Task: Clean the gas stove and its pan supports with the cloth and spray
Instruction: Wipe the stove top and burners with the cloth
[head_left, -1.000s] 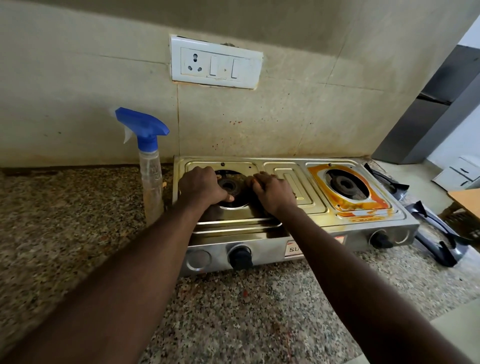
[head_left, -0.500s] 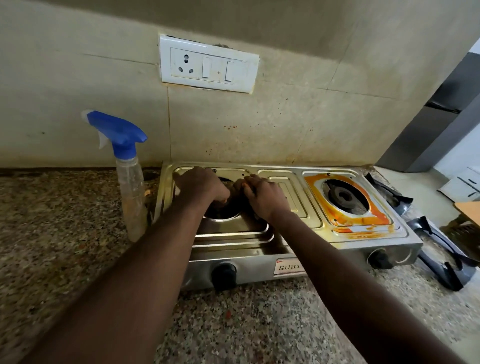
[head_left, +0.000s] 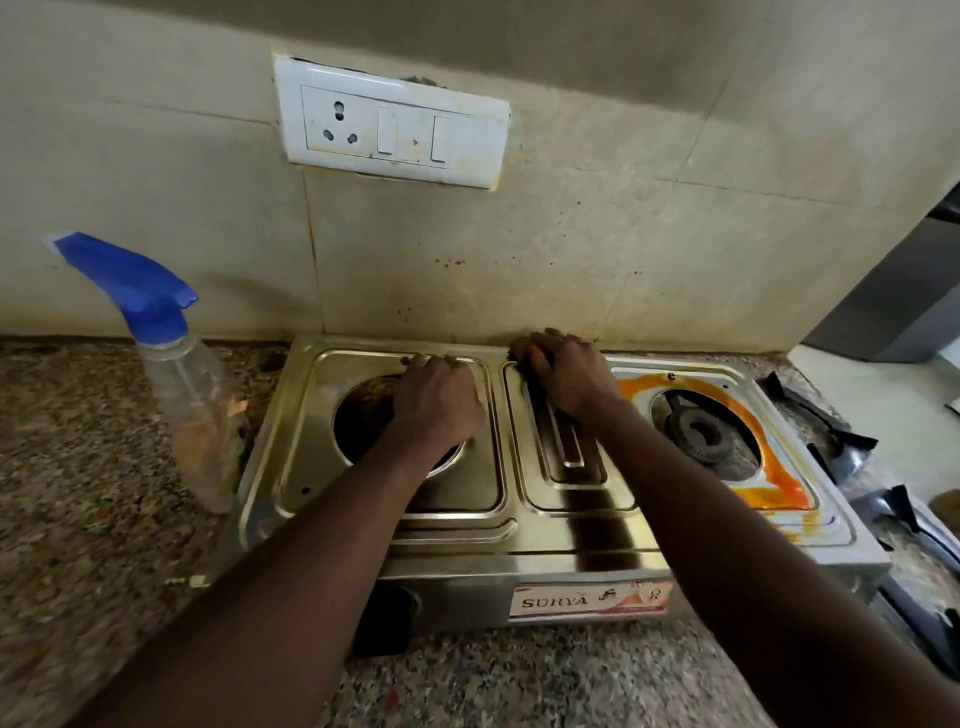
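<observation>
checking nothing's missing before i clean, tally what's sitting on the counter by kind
gas stove: 1
spray bottle: 1
pan supports: 2, off the stove, one partly cut off at the frame edge
total: 4

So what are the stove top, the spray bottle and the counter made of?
The stove top looks like polished stainless steel: its surface shows mirror-like reflections. The spray bottle seems clear plastic, see-through, with a blue plastic trigger head. The counter looks like speckled granite, possibly imitation.
</observation>
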